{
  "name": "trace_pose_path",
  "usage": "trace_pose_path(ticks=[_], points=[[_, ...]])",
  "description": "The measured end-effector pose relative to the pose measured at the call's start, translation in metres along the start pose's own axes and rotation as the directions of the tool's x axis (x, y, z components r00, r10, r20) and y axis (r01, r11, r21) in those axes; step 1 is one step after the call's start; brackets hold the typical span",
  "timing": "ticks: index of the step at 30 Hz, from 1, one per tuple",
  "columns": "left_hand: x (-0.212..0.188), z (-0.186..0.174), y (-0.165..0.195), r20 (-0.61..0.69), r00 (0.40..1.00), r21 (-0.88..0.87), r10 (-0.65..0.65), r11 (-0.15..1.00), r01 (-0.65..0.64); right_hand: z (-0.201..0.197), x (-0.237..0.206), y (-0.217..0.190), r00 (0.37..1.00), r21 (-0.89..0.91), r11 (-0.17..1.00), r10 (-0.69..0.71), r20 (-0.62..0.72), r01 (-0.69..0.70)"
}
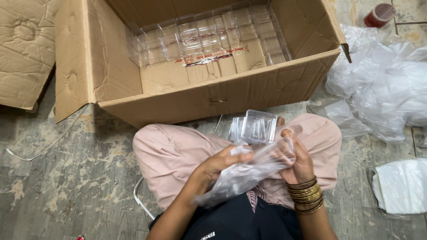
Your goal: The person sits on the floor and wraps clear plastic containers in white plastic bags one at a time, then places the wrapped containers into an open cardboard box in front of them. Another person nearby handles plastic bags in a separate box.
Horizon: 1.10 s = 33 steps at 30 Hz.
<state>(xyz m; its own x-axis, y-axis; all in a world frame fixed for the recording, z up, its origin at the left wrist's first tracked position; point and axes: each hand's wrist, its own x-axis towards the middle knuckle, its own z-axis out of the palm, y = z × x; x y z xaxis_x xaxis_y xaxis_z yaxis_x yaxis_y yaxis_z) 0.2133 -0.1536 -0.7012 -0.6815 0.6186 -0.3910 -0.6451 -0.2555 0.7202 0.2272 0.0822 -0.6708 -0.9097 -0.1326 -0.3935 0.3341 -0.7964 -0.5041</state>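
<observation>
I sit cross-legged on the floor in pink trousers. My left hand pinches the edge of a clear plastic bag over my lap. My right hand, with gold bangles on the wrist, grips the bag's mouth on the other side. A stack of clear plastic boxes rests on my legs just beyond the bag's mouth, partly entering it. An open cardboard box stands in front of me with a row of clear plastic boxes along its far wall.
A flattened cardboard sheet lies at the left. Crumpled clear plastic bags pile up at the right, with a folded white stack below them. A red tape roll is at top right. White strapping lies on the worn floor.
</observation>
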Motion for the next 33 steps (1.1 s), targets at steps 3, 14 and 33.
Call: trace_pose_path(ticks=[3, 14, 33], points=[[0.008, -0.004, -0.001, 0.032, 0.976, 0.295, 0.215, 0.931, -0.215, -0.021, -0.006, -0.012, 0.953, -0.053, 0.990, -0.112, 0.283, 0.132], [0.058, 0.059, 0.073, -0.035, 0.835, 0.997, 0.550, 0.082, -0.012, -0.019, 0.022, 0.026, 0.885, -0.984, -0.061, -0.431, 0.176, 0.167], [0.063, -0.010, 0.027, -0.251, 0.767, 0.191, 0.591, 0.807, -0.559, 0.028, 0.031, 0.020, 0.743, -0.715, 0.303, -0.502, 0.442, 0.630]])
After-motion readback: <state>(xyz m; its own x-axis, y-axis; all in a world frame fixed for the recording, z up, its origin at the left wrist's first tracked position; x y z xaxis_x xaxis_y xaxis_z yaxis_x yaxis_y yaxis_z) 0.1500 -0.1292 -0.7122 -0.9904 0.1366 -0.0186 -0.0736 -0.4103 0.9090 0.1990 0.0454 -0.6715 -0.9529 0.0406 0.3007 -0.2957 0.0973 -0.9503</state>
